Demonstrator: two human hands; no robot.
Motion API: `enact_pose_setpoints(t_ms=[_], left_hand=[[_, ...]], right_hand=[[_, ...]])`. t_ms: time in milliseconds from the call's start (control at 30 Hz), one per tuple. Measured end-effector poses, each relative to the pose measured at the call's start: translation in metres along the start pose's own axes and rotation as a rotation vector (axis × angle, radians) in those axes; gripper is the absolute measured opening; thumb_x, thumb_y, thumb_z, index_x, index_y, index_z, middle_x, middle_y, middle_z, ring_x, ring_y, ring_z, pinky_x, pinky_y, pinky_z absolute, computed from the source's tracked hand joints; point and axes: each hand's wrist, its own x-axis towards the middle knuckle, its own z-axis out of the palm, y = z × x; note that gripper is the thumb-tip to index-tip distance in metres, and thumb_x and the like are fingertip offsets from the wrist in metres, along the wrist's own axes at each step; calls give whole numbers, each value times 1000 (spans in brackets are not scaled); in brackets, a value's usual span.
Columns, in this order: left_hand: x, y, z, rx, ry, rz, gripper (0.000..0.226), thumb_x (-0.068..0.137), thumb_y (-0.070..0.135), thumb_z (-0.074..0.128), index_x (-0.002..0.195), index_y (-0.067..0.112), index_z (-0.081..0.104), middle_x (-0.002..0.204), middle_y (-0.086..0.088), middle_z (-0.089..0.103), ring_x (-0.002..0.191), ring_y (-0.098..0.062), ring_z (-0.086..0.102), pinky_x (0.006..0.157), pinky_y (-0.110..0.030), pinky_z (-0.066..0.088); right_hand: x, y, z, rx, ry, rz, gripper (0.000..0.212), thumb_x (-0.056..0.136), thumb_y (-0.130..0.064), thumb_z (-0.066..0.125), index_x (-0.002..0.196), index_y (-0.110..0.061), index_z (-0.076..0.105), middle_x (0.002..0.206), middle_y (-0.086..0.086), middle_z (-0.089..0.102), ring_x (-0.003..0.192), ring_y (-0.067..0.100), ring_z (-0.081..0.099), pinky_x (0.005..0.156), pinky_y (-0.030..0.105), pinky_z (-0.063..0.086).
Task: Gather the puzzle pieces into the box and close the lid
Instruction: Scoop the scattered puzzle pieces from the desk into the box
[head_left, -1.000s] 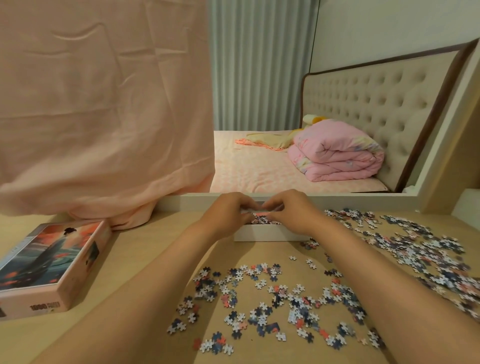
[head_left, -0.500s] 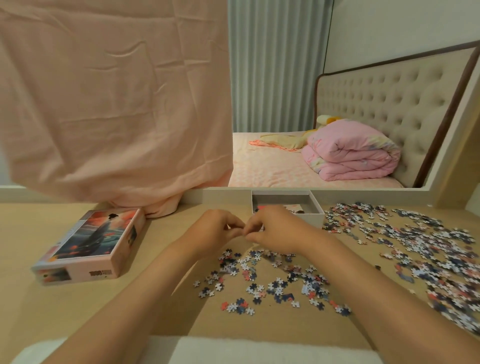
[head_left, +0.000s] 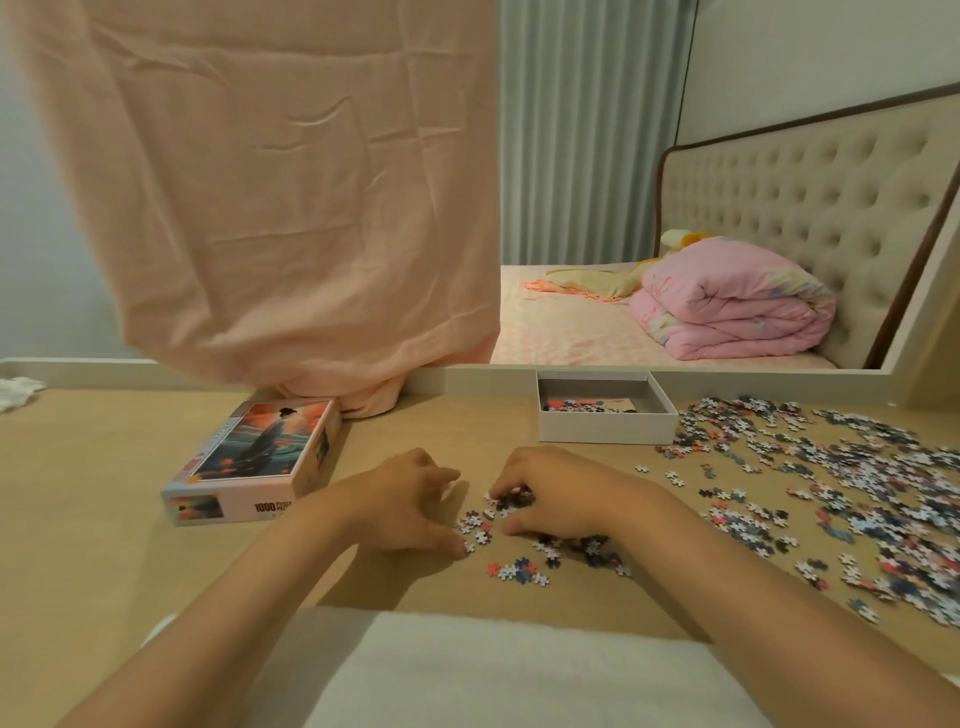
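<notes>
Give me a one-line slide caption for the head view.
Both hands, left and right, rake loose puzzle pieces together before the open box.

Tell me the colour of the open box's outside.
White, with a grey inside; seen in the head view.

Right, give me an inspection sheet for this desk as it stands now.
Surface: light wood desk, mostly bare on the left side.
Job's things: open white box at the back, a few pieces inside; lid lies picture-up to the left, apart from the box; big spread of loose pieces on the right; small pile near the hands.
Clutter: white crumpled thing at far left edge, too small to tell.
Grippers: left hand open, fingers curled over the desk; right hand cupped over the small pile, grip unclear.
Cables: nothing seen.
Surroundings: pink cloth hanging over the desk's back edge; mirror showing a bed.
</notes>
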Motion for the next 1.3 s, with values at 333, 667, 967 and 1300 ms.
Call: enact_pose_setpoints(t_ms=[333,667,967,1300], left_hand=[[15,26,12,-183,161,106,37,88,28,69,124,26,66,105,12,69,87,-1,60,74,-7,45],[-9,29,2,-30,-9,26,66,65,68,75,124,43,57,100,21,55,93,-3,55,78,-23,45],[12,48,20,-195,153,191,28,84,30,74,112,29,71,92,13,67,80,-4,59,66,-7,41],[-7,56,17,-129,69,88,39,69,59,78,96,36,61,88,16,60,78,-1,55,66,-23,44]], right_hand=[[-23,-19,-5,180,-80,-89,37,74,-47,81,110,-40,73,99,-26,54,100,3,54,89,29,49],[-34,14,-6,210,51,70,10,83,-32,78,93,-30,78,87,-17,71,78,-1,63,68,18,47],[-43,-1,-3,358,-99,12,13,77,-27,83,89,-30,80,80,-18,73,69,-5,62,65,16,48],[-62,22,-15,357,-51,87,18,73,-26,86,88,-31,78,78,-9,71,66,0,59,62,17,48]])
